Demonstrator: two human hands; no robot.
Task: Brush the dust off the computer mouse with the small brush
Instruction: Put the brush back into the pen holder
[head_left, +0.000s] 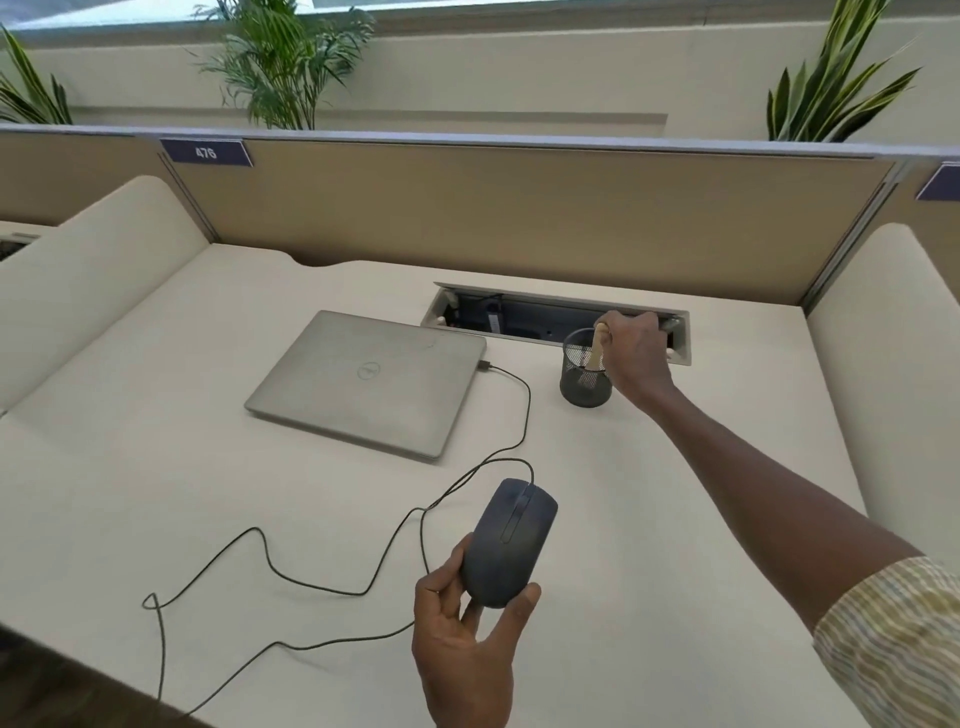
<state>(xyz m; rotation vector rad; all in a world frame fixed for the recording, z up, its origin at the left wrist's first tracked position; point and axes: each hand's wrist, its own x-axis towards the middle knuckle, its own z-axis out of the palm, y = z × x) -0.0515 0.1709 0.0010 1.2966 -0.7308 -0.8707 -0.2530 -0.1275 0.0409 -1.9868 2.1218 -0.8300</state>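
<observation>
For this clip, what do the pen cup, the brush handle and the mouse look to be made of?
Pen cup: dark wire mesh, probably metal, since the brush shows through its wall.
Brush handle: pale tan and matte, likely wood, though mostly hidden by the right hand gripping it.
Mouse: dark grey matte plastic with a soft sheen, held in the left hand.

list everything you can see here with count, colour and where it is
laptop: 1, silver, closed, desk centre
mouse: 1, dark grey, held above near desk
mouse cable: 1, black, looping across the desk to the laptop
mesh cup: 1, black, right of laptop
small brush: 1, wooden handle, standing in cup
cable tray: 1, grey, open, desk rear
desk: 1, off-white
plants: 3, green, behind partition
left hand: 1, grips mouse
right hand: 1, grips brush handle
</observation>
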